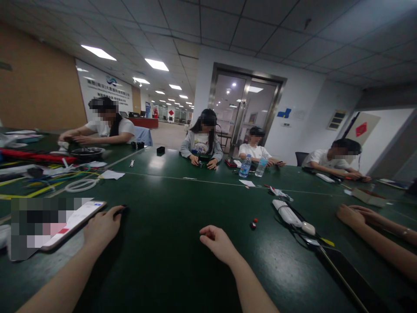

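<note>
1. From my remote seat, I follow the left hand (101, 230); its fingertips meet at a small, dark black piece (124, 209) above or on the smooth dark green tabletop (163, 265). I cannot tell whether they clamp it or merely touch it.
2. That piece sits just right of a flat, pale-edged smartphone with a lit screen (80, 221), which lies near the wrist, partly blurred out.
3. I see the right hand (217, 244) well apart from the left, fingers loosely curled, thumb and forefinger slightly apart, nothing visible between them.
4. I judge the step in hand to be handling the black piece at the left fingertips. Any further handling, in my view, calls for a firm, precise pinch, with the right hand free to assist.
5. Right of the right hand I find a tiny red-and-black object (253, 224), untouched, then a long white plastic power strip (286, 213) among dark cables.
6. For containers, I have two clear plastic bottles with blue labels (245, 167) standing across the table; I cannot read their fill levels.
7. A shallow brown cardboard box (369, 197) lies far right, beyond a co-worker's hands (352, 216); its contents are too dim for me.
8. I cannot make out what the small black rectangular box (160, 150) holds either.
</note>
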The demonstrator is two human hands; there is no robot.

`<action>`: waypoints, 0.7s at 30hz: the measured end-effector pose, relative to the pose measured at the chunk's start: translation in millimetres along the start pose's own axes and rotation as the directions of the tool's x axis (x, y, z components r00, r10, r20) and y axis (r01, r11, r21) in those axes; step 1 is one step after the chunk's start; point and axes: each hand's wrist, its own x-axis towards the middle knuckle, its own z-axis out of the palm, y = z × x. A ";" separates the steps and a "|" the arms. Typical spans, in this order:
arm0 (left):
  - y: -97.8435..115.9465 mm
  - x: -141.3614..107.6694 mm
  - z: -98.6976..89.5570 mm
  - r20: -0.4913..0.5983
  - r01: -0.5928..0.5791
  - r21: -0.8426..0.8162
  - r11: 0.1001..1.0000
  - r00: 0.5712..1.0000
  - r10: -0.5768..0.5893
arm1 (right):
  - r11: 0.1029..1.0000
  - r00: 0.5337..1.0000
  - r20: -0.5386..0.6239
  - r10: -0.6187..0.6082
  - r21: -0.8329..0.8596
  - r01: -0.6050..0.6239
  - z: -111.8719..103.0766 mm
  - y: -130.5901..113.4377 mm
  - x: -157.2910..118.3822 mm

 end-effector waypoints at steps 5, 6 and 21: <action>0.0 0.9 0.0 0.021 -0.005 0.003 1.000 1.000 0.004 | 1.000 1.000 -0.004 0.003 0.021 -0.003 0.2 1.2 -0.3; 0.6 0.6 -0.6 0.023 -0.005 0.001 1.000 1.000 0.005 | 1.000 1.000 -0.004 0.001 0.024 -0.001 0.2 0.9 -0.5; 2.5 1.0 -1.4 0.028 0.020 0.018 1.000 0.999 -0.020 | 1.000 1.000 0.010 0.008 0.001 -0.008 1.4 5.5 1.8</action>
